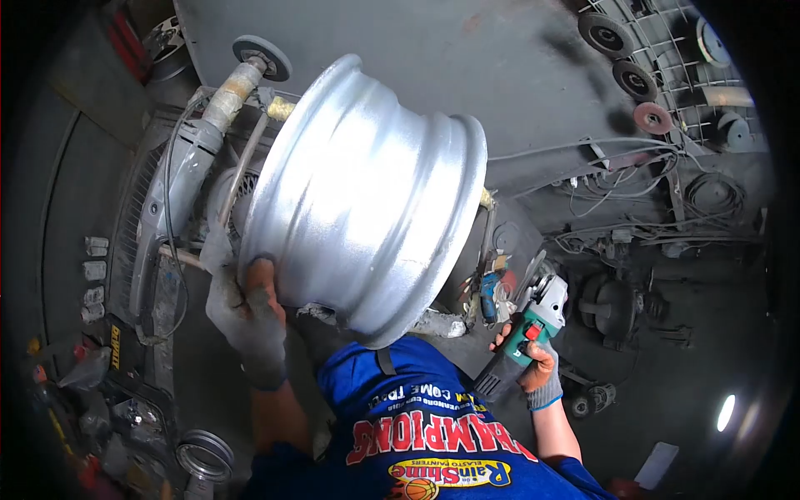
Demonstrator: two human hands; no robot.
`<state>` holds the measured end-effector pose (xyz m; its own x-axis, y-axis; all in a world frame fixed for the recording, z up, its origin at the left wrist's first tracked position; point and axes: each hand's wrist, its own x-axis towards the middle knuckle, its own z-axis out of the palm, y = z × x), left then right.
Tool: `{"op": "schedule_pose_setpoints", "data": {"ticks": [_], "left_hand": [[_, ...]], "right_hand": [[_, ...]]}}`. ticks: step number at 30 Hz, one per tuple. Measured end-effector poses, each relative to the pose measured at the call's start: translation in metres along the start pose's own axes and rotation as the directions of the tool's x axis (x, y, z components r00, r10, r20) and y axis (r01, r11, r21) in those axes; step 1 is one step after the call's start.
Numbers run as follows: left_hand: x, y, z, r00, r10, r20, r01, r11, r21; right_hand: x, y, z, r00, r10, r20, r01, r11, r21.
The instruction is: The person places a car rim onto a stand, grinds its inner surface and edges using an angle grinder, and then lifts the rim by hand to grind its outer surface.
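A silvery bare metal wheel rim point(367, 192) lies on its side in front of me, its barrel facing up. My left hand point(254, 321), in a worn grey glove, grips the rim's lower left edge with the thumb on the metal. At the right, clear of the rim, my right hand point(537, 371) is wrapped around the body of a green and grey angle grinder point(527, 337). The grinder's head points up and away, and its disc is seen nearly edge-on. A gloved cuff with a blue hem shows at my right wrist.
A large grey polisher point(179, 171) with a round wheel stands left of the rim. A blue power tool point(492, 296) sits between rim and grinder. Several discs point(606, 35) hang on a wire rack, with cables point(658, 162) below. Bottom left is a metal ring point(204, 454).
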<state>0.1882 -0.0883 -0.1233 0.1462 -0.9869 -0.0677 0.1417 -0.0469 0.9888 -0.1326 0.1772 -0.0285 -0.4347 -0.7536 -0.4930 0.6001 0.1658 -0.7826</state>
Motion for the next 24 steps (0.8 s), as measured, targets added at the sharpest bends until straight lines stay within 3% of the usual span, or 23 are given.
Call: {"op": "schedule_pose_setpoints", "data": {"ticks": [4,7,9,10,13,16,17,19,20,21,22,24], "left_hand": [[0.003,-0.006,0.000,0.999,0.009,-0.052,-0.013,0.997,-0.070],[0.002,-0.016,-0.006,0.984,0.169,0.055,-0.165,0.984,-0.065],[0.006,-0.014,-0.003,0.929,0.367,0.051,-0.369,0.928,0.053],[0.004,-0.011,-0.003,0.927,0.371,0.053,-0.373,0.926,0.058],[0.000,-0.002,-0.002,0.986,0.165,0.014,-0.164,0.963,0.216],[0.012,-0.004,-0.008,0.923,0.371,0.099,-0.379,0.841,0.386],[0.017,-0.021,-0.028,0.898,0.367,0.241,-0.427,0.859,0.283],[0.021,-0.008,-0.031,0.971,-0.013,0.238,-0.007,0.997,0.083],[0.028,0.004,-0.028,0.970,0.010,0.242,-0.032,0.996,0.087],[0.038,0.014,-0.023,0.938,-0.094,0.332,0.171,0.963,-0.209],[0.048,0.024,-0.016,0.876,-0.160,0.454,0.383,0.804,-0.455],[0.064,0.047,0.008,0.859,-0.203,0.470,0.393,0.851,-0.349]], "right_hand": [[0.005,0.003,-0.001,1.000,0.005,0.011,-0.005,1.000,-0.002],[0.008,0.004,-0.008,0.999,0.027,0.022,-0.027,0.999,0.021],[0.009,0.005,-0.007,0.999,0.041,0.030,-0.042,0.998,0.043],[0.010,0.005,-0.004,0.999,0.040,0.036,-0.042,0.998,0.057],[0.010,0.007,-0.002,0.999,0.030,0.039,-0.032,0.998,0.058],[0.013,0.008,0.002,0.998,-0.002,0.069,-0.002,0.999,0.054],[0.013,0.009,0.004,0.996,-0.013,0.088,0.008,0.998,0.060],[0.013,0.009,0.006,0.995,-0.026,0.091,0.020,0.998,0.068],[0.013,0.009,0.009,0.996,-0.026,0.084,0.021,0.998,0.058],[0.012,0.008,0.011,0.997,-0.029,0.072,0.026,0.998,0.050],[0.011,0.008,0.014,0.995,-0.045,0.085,0.040,0.997,0.066],[0.005,0.010,0.017,0.994,-0.085,0.068,0.079,0.994,0.080]]}}
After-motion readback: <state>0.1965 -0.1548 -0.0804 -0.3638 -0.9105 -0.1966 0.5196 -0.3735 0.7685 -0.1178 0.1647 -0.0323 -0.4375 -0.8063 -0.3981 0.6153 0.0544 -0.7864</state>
